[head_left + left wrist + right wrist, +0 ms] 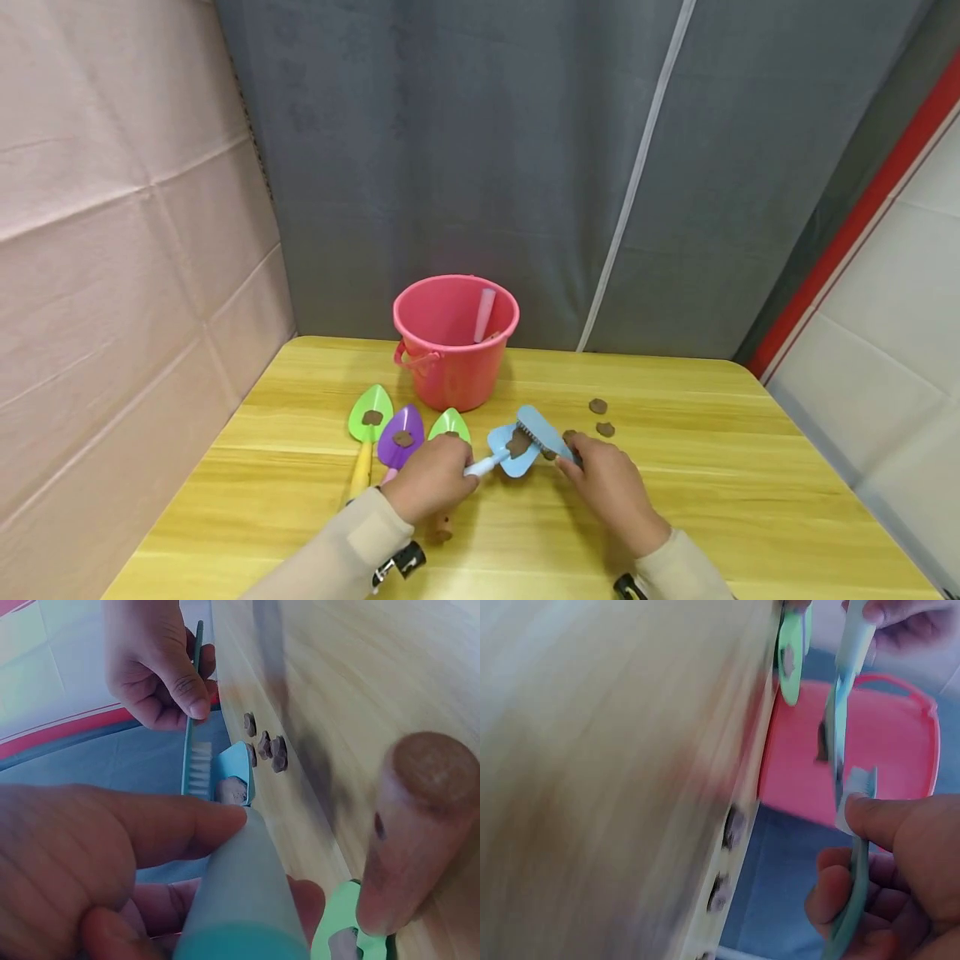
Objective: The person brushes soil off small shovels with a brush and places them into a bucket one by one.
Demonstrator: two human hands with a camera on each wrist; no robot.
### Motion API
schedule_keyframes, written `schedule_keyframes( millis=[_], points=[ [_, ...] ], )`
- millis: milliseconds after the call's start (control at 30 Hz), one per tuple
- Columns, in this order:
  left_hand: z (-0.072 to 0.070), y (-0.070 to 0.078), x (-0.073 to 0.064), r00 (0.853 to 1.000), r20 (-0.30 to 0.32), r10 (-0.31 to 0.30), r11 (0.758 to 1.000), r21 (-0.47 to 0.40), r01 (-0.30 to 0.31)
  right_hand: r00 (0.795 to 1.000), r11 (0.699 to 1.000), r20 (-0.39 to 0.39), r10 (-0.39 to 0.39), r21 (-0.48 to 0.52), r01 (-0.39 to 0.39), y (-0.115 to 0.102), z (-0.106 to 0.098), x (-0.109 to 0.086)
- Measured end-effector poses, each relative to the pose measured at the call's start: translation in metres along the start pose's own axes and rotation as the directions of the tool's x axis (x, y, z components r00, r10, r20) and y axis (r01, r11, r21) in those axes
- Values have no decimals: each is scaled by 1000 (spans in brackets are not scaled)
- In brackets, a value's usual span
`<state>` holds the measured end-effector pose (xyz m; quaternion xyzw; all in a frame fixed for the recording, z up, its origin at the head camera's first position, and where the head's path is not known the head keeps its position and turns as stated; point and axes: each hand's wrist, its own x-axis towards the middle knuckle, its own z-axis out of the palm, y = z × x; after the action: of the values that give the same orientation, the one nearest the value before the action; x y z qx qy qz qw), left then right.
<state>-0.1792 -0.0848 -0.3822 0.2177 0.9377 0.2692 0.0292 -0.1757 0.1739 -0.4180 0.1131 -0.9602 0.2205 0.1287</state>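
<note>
My left hand (431, 479) grips the pale handle of a small blue toy shovel (516, 468), whose blade is held over the table. A brown lump (517, 442) lies on that blade. My right hand (607, 487) pinches a blue brush (540, 428) by its handle, thumb along one side. The bristles (199, 769) face the shovel blade in the left wrist view; in the head view they are at the lump, though contact is hard to tell. Two more brown lumps (549, 455) sit just beyond the shovel, near my right fingers.
A pink bucket (459, 375) stands at the back with a pale handle (484, 315) sticking up inside. Left of my hands lie a green shovel (384, 403), a purple shovel (390, 454) and another green shovel (448, 421), each bearing brown material. Loose brown lumps (597, 406) lie toward the right.
</note>
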Motion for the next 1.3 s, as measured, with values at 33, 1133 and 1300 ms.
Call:
schedule_keyframes(
  millis=[33,1133,1300],
  points=[
    [0,-1,0,1000,-2,1,1000,-5,-1,1000,1000,-4,8,2,-8,1,-1,0],
    [-1,11,-3,1000,-8,-3,1000,-15,3,999,999,11,-42,7,42,-12,1,-5],
    [0,6,-3,1000,3,-3,1000,-6,3,1000,1000,-1,-3,6,3,-3,-5,-2]
  ],
)
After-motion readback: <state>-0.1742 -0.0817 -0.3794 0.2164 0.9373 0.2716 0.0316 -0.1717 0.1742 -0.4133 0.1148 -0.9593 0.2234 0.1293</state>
